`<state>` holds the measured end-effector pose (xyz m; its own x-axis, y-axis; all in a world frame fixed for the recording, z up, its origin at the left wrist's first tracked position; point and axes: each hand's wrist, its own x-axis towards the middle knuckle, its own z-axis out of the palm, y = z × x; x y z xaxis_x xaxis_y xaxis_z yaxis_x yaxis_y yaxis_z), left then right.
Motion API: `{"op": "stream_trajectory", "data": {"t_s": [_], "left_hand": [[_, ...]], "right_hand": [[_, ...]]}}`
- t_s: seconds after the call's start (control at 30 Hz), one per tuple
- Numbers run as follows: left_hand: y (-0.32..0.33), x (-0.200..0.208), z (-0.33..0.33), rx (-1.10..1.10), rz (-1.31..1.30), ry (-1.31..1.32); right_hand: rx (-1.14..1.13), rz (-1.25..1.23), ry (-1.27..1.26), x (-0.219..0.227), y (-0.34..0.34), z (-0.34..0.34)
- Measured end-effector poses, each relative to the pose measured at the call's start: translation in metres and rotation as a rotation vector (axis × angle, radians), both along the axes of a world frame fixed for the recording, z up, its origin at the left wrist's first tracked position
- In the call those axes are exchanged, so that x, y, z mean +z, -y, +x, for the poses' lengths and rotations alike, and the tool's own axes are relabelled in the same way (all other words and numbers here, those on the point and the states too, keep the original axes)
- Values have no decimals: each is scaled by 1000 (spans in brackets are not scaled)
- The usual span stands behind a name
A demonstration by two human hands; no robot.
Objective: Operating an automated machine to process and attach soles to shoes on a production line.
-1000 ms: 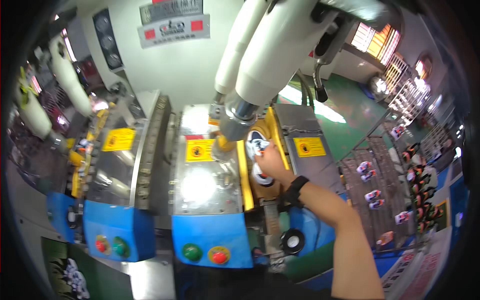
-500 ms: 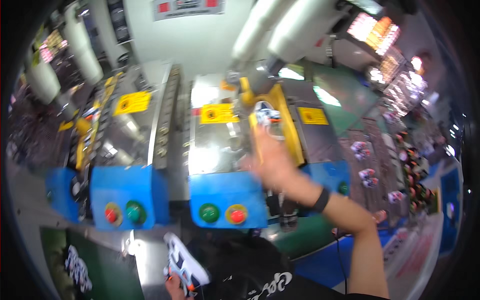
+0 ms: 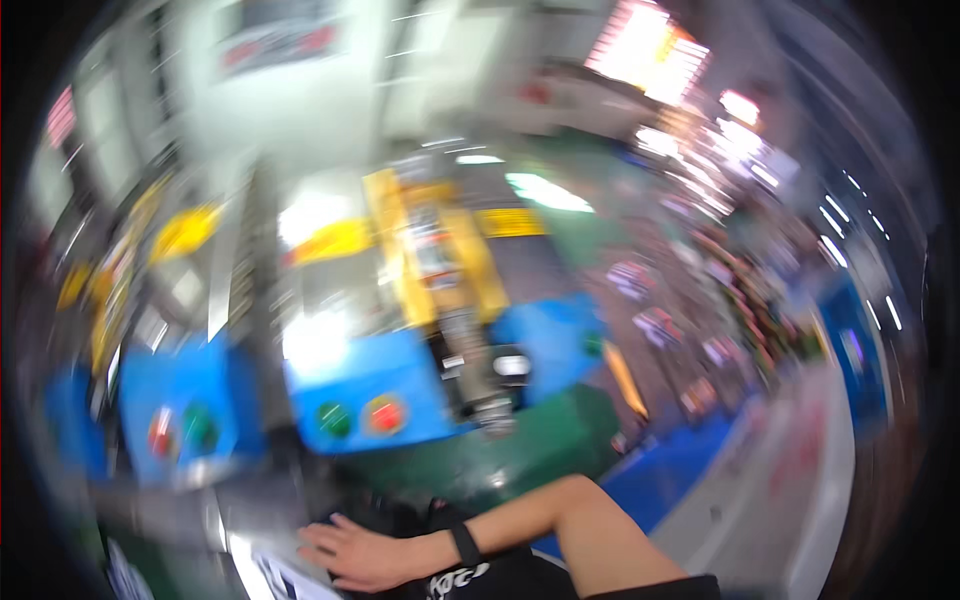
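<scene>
My right hand (image 3: 365, 555), with a black band round its wrist, is low in front of my body. Its fingers are spread and hold nothing. Just left of its fingertips, a white and dark shoe (image 3: 280, 578) is cut off by the lower edge. My left hand is out of the picture. Farther off, a shoe (image 3: 432, 250) in white, dark and orange sits blurred between the yellow side plates (image 3: 480, 260) of the blue-fronted machine (image 3: 350, 370).
A green button (image 3: 333, 419) and a red button (image 3: 384, 414) are on the machine's front. Another blue-fronted machine (image 3: 185, 380) stands at the left. More shoes (image 3: 632, 279) lie on a brown conveyor at the right. A pale curved counter (image 3: 790, 470) runs along the lower right.
My right hand has come back from the shoe in the machine to near my body. My left hand has left the picture. The view has turned right and is blurred.
</scene>
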<state>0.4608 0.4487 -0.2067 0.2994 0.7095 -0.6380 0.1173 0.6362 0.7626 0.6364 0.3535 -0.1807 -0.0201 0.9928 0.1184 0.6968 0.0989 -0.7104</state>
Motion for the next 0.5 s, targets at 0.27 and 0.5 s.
{"op": "stream_trajectory", "data": {"t_s": [0.27, 0.5], "left_hand": [[-9, -78, -126, 394, 585, -666], [-67, -110, -169, 377, 336, -143]], "right_hand": [[577, -143, -237, 12, -9, -63], [453, -426, -201, 47, -61, -128]]}}
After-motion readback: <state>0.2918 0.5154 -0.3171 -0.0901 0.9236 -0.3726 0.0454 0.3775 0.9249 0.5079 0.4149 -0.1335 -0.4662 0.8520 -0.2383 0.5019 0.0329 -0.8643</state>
